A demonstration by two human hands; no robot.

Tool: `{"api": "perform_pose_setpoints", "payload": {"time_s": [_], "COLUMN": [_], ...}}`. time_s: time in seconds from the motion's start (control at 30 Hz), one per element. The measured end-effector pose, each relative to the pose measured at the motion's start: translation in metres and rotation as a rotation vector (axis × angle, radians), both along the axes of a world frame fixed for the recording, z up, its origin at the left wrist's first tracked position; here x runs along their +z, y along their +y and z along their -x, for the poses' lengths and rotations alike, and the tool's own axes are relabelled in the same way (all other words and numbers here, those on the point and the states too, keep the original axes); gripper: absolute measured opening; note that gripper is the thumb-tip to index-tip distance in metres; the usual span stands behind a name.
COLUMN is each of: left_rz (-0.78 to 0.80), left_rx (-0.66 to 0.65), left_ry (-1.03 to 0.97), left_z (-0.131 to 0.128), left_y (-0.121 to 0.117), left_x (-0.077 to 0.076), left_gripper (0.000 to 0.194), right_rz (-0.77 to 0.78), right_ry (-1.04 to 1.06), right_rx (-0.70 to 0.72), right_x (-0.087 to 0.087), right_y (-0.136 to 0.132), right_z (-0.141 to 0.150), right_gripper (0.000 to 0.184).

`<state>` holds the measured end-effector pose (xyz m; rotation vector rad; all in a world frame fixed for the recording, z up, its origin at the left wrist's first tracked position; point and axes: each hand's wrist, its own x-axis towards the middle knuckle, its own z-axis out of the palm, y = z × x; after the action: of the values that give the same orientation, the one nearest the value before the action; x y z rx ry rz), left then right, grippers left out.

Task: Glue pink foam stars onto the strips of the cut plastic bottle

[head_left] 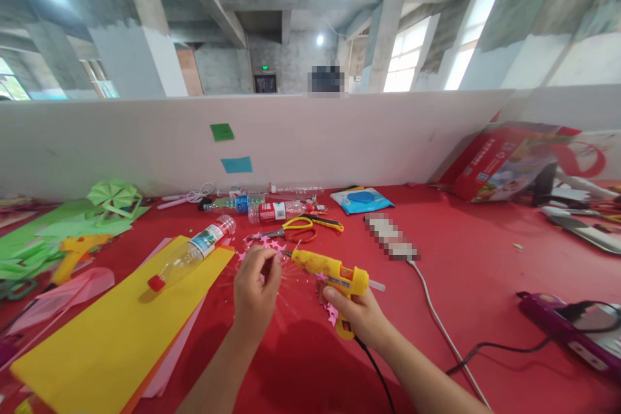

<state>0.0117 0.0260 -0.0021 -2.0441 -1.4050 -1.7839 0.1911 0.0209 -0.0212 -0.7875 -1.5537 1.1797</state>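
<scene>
My right hand (361, 314) is wrapped round the handle of a yellow hot glue gun (330, 270), whose clear glue stick pokes out at the back. The gun's nozzle points left, close to the fingertips of my left hand (257, 288). Thumb and forefinger of that hand are pinched together; whatever they hold is too small to make out. Pink paper stars (264, 242) lie behind the left hand, and more pink stars (332, 314) show beside the gun's handle. Clear plastic strips (286, 301) spread out on the red table beneath both hands.
Yellow paper (121, 330) with a plastic bottle (194, 253) on it lies at left. Scissors (291, 228), a yellow cutter (326, 223) and more bottles (276, 210) lie behind my hands. At right are a white cable (436, 310) and a purple power strip (567, 330).
</scene>
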Motion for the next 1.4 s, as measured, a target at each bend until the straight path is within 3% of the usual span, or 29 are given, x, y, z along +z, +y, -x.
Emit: {"api": "perform_pose_setpoints", "payload": {"time_s": [1.4], "left_rz": [0.004], "left_rx": [0.008], "left_ry": [-0.005], "left_z": [-0.0007], "left_y": [0.0003], "left_x": [0.0000], "left_gripper": [0.009], "right_rz": [-0.017], "right_ry": [-0.024], "right_rx": [0.014], "right_x": [0.0065], "right_y": [-0.0008], "right_z": [0.0023], "right_gripper": [0.044]}}
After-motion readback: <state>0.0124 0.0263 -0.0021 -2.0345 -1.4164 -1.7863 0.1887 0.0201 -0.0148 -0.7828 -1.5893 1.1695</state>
